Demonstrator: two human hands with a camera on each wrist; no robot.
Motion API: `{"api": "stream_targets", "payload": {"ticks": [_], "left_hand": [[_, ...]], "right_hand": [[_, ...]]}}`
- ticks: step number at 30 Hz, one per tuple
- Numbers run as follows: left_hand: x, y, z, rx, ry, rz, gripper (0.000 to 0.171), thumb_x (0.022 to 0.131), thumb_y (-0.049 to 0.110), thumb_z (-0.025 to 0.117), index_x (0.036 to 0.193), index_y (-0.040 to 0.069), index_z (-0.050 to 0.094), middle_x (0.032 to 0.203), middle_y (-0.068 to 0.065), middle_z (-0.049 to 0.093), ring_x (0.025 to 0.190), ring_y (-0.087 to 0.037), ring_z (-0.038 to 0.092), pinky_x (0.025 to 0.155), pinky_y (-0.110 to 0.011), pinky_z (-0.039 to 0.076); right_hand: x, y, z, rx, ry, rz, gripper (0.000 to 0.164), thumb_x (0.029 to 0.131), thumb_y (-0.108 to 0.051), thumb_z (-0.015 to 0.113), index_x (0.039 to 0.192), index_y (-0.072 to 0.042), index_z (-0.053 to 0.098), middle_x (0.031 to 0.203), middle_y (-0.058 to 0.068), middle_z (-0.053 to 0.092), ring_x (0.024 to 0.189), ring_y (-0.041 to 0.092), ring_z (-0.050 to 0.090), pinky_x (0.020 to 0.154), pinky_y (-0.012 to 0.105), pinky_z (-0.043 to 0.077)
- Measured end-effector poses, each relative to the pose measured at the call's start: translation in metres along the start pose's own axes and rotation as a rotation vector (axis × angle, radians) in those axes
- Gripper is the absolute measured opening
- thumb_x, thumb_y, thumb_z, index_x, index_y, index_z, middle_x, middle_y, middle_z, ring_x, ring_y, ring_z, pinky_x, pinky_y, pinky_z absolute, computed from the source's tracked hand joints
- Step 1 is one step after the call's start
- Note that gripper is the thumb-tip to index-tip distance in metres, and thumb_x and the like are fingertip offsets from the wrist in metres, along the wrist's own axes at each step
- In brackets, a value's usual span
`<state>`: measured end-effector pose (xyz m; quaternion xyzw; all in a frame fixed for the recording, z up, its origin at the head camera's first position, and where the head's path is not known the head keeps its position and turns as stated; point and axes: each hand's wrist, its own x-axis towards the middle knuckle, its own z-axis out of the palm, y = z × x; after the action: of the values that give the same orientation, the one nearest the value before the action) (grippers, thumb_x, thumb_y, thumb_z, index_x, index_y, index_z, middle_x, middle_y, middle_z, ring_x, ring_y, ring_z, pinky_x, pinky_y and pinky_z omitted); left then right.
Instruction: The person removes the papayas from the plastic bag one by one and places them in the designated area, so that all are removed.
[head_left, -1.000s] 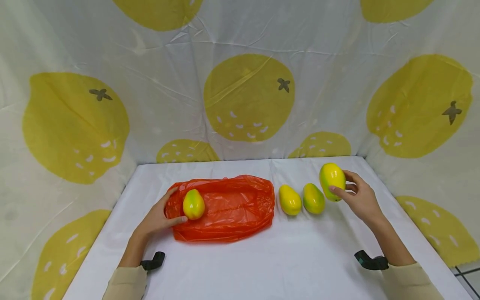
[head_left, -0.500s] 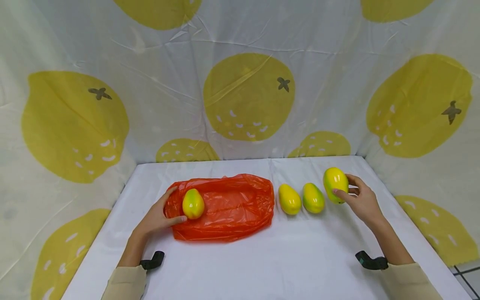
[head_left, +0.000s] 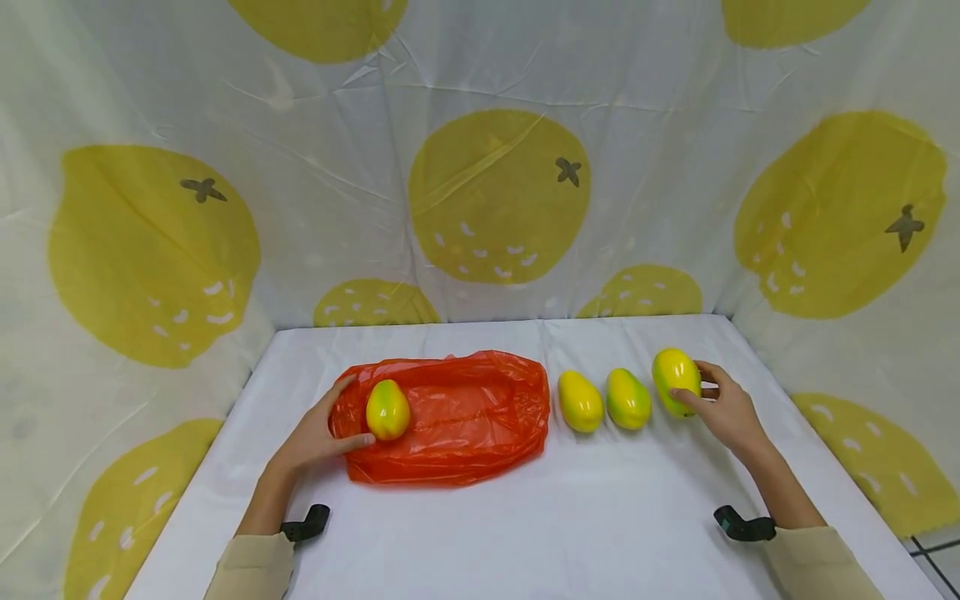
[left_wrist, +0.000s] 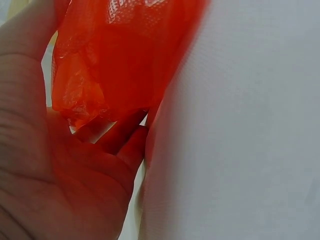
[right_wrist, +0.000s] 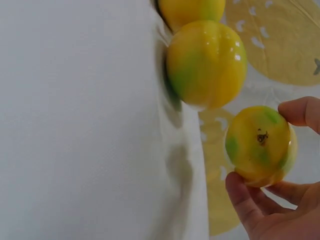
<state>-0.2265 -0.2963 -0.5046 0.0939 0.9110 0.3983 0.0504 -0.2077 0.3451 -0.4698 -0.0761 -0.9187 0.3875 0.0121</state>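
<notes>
My right hand (head_left: 727, 410) holds a glossy yellow-green fruit (head_left: 674, 381), shaped like a mango or small papaya, between thumb and fingers. In the right wrist view this fruit (right_wrist: 261, 145) shows its round stem end and is clear of the white cloth. Two similar fruits, one yellow (head_left: 580, 402) and one greener (head_left: 628, 399), lie to its left. Further left, a red plastic bag (head_left: 465, 417) lies spread with another such fruit (head_left: 387, 410) on its left part. My left hand (head_left: 311, 435) grips the bag's left end, thumb at the near side; the left wrist view shows its fingers partly behind the red plastic (left_wrist: 125, 60).
A white cloth (head_left: 525, 542) covers the table. Behind and at both sides hangs a curtain (head_left: 330, 208) printed with large lemons. Each wrist carries a black camera mount, one on the left (head_left: 307, 522) and one on the right (head_left: 742, 524).
My right hand has lowered the fruit toward the table and shifted it slightly right, away from the two lying fruits. The left hand, the bag and the other fruits stay in place.
</notes>
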Motion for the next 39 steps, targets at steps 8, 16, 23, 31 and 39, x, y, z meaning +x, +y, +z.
{"api": "stream_targets", "payload": {"ticks": [8,16,23,31,39], "left_hand": [[0.0,0.002,0.0,-0.002,0.001,-0.014,0.118,0.076,0.054,0.085,0.166,0.028,0.014,0.167,-0.018,0.029,0.148,-0.048,0.033,0.103,-0.065,0.051],[0.0,0.002,0.001,-0.01,-0.004,-0.015,0.117,0.076,0.054,0.085,0.166,0.028,0.015,0.167,-0.018,0.03,0.148,-0.048,0.033,0.103,-0.064,0.051],[-0.002,-0.001,0.005,0.009,0.015,0.006,0.114,0.076,0.052,0.085,0.165,0.028,0.018,0.165,-0.018,0.033,0.145,-0.048,0.038,0.105,-0.068,0.048],[-0.003,-0.002,0.007,0.022,0.016,0.022,0.113,0.077,0.053,0.085,0.165,0.027,0.018,0.165,-0.018,0.033,0.145,-0.049,0.038,0.105,-0.067,0.048],[-0.002,0.001,0.001,0.023,0.01,0.008,0.116,0.077,0.053,0.085,0.166,0.025,0.016,0.166,-0.02,0.03,0.147,-0.05,0.035,0.106,-0.069,0.046]], "right_hand": [[0.004,0.006,0.007,-0.023,-0.018,0.012,0.091,0.099,-0.055,0.061,0.16,0.002,0.024,0.154,0.033,0.036,0.128,0.048,0.047,0.102,0.059,0.052],[0.007,0.01,0.007,-0.049,-0.041,0.048,0.093,0.098,-0.057,0.06,0.159,0.003,0.023,0.154,0.034,0.035,0.129,0.05,0.046,0.104,0.062,0.05],[0.005,0.02,0.012,-0.043,-0.072,0.037,0.092,0.098,-0.055,0.06,0.159,0.003,0.024,0.153,0.034,0.037,0.129,0.049,0.048,0.104,0.061,0.049],[0.003,0.02,0.015,-0.054,-0.083,0.041,0.09,0.099,-0.052,0.059,0.159,0.004,0.023,0.153,0.034,0.036,0.13,0.051,0.048,0.105,0.062,0.049],[0.008,0.019,0.014,-0.04,-0.098,0.045,0.092,0.1,-0.053,0.059,0.161,0.002,0.018,0.156,0.034,0.031,0.135,0.051,0.044,0.108,0.064,0.047]]}}
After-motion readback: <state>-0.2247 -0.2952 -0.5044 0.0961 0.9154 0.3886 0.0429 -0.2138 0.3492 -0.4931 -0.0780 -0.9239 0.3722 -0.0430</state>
